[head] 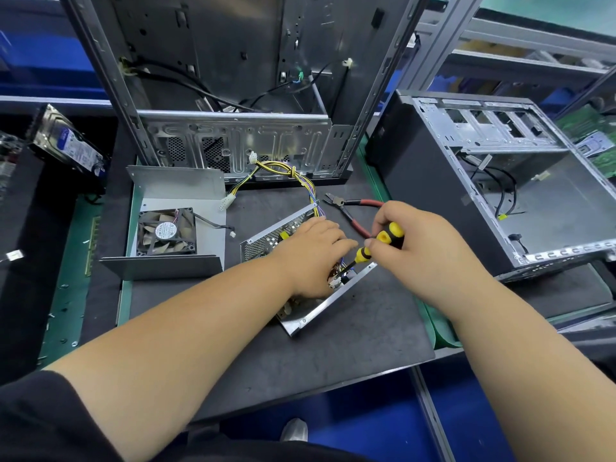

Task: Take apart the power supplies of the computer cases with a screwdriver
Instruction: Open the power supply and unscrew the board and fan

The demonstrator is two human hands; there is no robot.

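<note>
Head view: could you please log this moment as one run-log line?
right hand: holds screwdriver, tip in supply | left hand: rests on supply | cover, pliers: aside

An opened grey metal power supply box (300, 261) lay at the middle of the dark flat work mat (350, 345). Left of it sat a bent sheet-metal cover with a square black fan (166, 233) in it. Behind stood an upright bare steel computer case (233, 95); red-handled cutting pliers (353, 211) lay just right, a second case on its side (500, 181) farther right.
</note>
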